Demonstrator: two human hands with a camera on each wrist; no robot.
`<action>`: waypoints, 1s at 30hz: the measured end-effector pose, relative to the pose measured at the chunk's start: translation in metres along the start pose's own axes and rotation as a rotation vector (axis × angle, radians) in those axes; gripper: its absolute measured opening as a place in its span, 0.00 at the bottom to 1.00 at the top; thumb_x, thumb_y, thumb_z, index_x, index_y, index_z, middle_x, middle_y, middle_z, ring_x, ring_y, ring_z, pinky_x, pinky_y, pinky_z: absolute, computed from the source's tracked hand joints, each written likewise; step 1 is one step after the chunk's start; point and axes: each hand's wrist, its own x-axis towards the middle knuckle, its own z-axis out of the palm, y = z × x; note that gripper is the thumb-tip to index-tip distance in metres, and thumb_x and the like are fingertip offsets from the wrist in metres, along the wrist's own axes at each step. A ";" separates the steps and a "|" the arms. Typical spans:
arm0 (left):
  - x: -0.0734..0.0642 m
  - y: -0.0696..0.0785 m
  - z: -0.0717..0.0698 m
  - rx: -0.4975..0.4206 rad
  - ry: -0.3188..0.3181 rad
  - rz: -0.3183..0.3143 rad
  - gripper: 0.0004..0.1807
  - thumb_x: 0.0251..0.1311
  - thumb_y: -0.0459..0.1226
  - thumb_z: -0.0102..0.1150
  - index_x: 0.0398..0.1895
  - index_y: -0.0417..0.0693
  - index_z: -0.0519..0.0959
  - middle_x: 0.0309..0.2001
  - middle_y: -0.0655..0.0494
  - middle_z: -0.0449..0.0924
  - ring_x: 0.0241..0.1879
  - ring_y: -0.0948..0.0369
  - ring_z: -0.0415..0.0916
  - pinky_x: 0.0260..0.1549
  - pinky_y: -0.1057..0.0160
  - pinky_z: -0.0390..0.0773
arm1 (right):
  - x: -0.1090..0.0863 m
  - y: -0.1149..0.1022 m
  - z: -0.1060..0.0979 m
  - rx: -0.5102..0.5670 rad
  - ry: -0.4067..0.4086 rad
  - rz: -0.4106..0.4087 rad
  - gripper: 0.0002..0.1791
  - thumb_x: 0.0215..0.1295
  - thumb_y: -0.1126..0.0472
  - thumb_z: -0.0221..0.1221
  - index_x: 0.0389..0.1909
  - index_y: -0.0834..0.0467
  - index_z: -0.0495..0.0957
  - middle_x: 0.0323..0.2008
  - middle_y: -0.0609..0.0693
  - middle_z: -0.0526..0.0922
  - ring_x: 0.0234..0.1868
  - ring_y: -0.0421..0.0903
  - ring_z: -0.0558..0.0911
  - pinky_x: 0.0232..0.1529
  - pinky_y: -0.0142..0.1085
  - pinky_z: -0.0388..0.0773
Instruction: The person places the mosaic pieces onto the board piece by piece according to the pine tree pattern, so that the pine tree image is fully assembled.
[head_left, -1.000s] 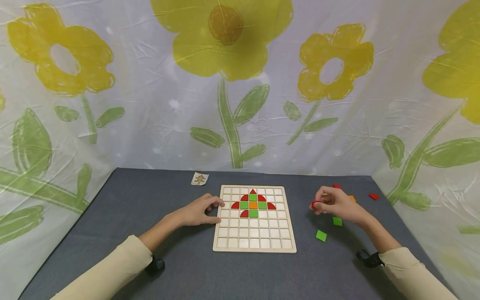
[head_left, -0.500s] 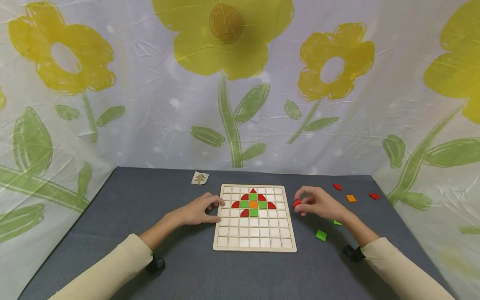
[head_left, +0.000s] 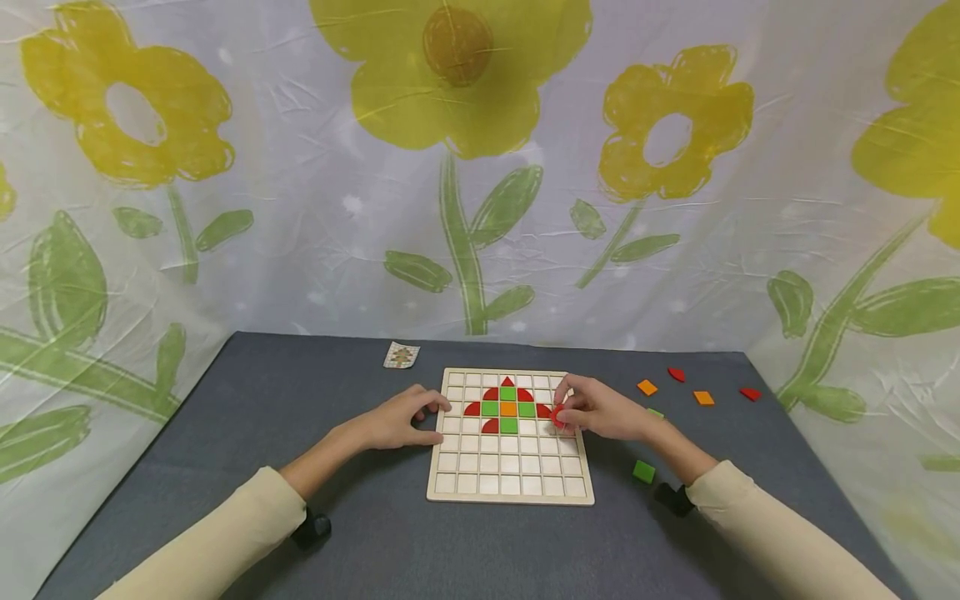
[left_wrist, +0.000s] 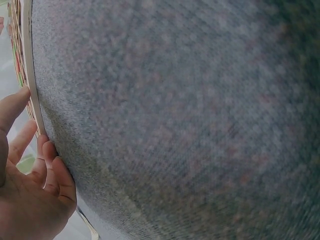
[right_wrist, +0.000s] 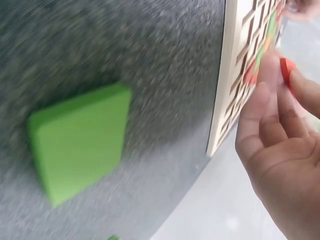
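A square wooden grid board (head_left: 510, 486) lies mid-table, several red, green and orange pieces set in its upper cells. My left hand (head_left: 397, 419) rests against the board's left edge, thumb and fingers spread along it. In the left wrist view, the fingertips of the left hand (left_wrist: 35, 195) touch the board's rim. Between thumb and fingers, my right hand (head_left: 606, 408) pinches a red piece (head_left: 557, 417) over the board's right side, just right of the red pieces set there. The right wrist view shows this red piece (right_wrist: 286, 72) edge-on; its full shape is hidden.
Right of the board lie a green square tile (head_left: 643, 472), two orange tiles (head_left: 647, 387) and two red pieces (head_left: 750, 393). Another green tile (head_left: 656, 413) is mostly hidden by the right forearm. A small patterned card (head_left: 401, 356) lies behind the board to the left.
My right hand has moved left with the red piece, from beside the loose tiles to above the board's right side. The left hand stays at the board's edge.
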 end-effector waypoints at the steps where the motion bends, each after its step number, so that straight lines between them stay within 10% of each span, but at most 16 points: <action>1: 0.000 0.001 0.000 -0.001 0.001 -0.001 0.26 0.67 0.44 0.68 0.62 0.41 0.74 0.50 0.48 0.70 0.45 0.54 0.70 0.47 0.52 0.73 | 0.002 0.000 0.002 -0.011 -0.002 -0.015 0.09 0.74 0.70 0.58 0.48 0.70 0.70 0.35 0.61 0.85 0.34 0.63 0.81 0.38 0.43 0.80; 30: 0.001 0.003 -0.001 -0.012 -0.001 -0.023 0.25 0.67 0.42 0.68 0.62 0.41 0.75 0.51 0.48 0.70 0.46 0.54 0.71 0.49 0.50 0.73 | 0.038 0.000 0.026 -0.125 0.059 -0.133 0.03 0.66 0.74 0.65 0.38 0.66 0.83 0.33 0.54 0.85 0.32 0.51 0.85 0.38 0.38 0.81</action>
